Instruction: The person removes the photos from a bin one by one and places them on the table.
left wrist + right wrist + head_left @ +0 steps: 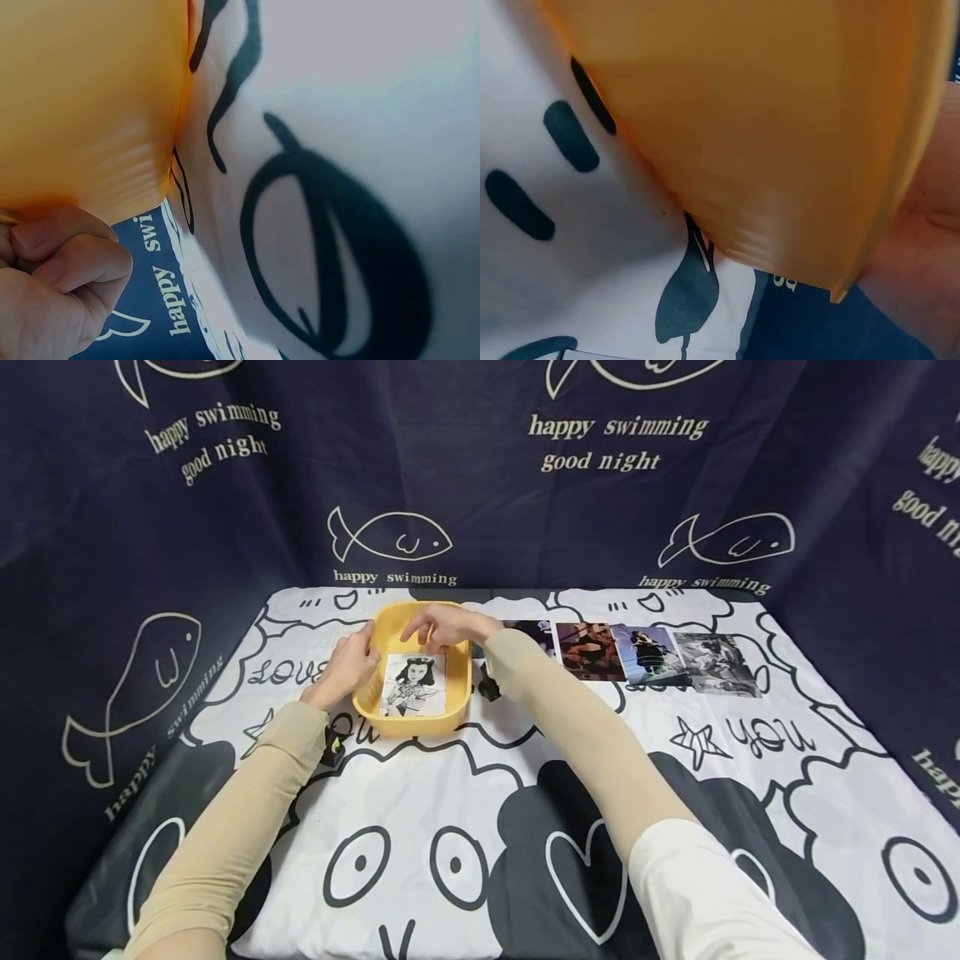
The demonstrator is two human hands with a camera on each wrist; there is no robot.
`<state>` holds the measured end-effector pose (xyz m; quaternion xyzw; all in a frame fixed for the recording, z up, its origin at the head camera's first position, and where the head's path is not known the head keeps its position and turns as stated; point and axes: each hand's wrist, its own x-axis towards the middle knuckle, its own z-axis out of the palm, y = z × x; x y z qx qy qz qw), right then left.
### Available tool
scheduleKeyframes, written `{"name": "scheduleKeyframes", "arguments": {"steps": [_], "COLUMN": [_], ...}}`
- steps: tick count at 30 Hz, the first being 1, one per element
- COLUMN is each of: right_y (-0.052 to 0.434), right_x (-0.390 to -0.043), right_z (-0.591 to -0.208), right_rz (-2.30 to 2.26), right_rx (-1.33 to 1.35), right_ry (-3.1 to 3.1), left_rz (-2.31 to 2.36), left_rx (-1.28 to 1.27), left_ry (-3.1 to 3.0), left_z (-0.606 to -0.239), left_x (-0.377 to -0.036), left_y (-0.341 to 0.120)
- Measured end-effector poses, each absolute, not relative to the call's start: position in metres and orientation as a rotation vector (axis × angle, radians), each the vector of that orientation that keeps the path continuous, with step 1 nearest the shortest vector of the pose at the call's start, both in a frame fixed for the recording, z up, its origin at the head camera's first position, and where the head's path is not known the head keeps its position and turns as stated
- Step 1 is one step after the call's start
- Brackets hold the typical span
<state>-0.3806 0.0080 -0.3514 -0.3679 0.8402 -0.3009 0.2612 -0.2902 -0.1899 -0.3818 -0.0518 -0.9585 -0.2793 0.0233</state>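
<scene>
1. While resting on the printed tablecloth [675,793], sitting at 11 o'clock from table centre: yellow tray [457,689], with the black-and-white photo [414,685] lying flat inside on its floor.
2. Gripping the tray's 9 o'clock rim: left hand [347,667], fingers curled over the edge in the head view; in the left wrist view, curled fingers [71,262] pressing against the yellow tray wall [90,105].
3. Reaching over the tray's 12 o'clock rim: right hand [448,625], fingers bent downward toward the top edge of the photo. Touching the photo or only hovering above it: not determinable from the head view.
4. Showing in the right wrist view: tray's outer wall [780,127] close to the palm [930,255], the hand lying against the rim; hand only partly closed, no full grasp on anything visible.
5. Lying in a row at 3 o'clock from the tray, along the far edge of the tablecloth: four more photos [645,653], side by side and edge to edge, the nearest one partly hidden behind the right forearm [570,727].
6. Sitting just beside the tray at 4 o'clock, against the right forearm: small black object [489,687], identity not determinable.
7. Hanging behind and at both sides of the table: dark blue fish-print curtain [480,485].
</scene>
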Motion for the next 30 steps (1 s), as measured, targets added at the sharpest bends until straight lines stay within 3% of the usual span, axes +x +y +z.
{"name": "scheduleKeyframes", "arguments": {"steps": [30], "right_y": [0.0044], "right_x": [-0.3848], "right_z": [-0.3529], "right_rz": [-0.432], "right_rx": [-0.942], "right_ry": [2.42], "left_rz": [-0.875], "left_rx": [-0.166], "left_ry": [-2.977], "left_z": [-0.3813], "left_x": [-0.2905], "left_y": [-0.1908]}}
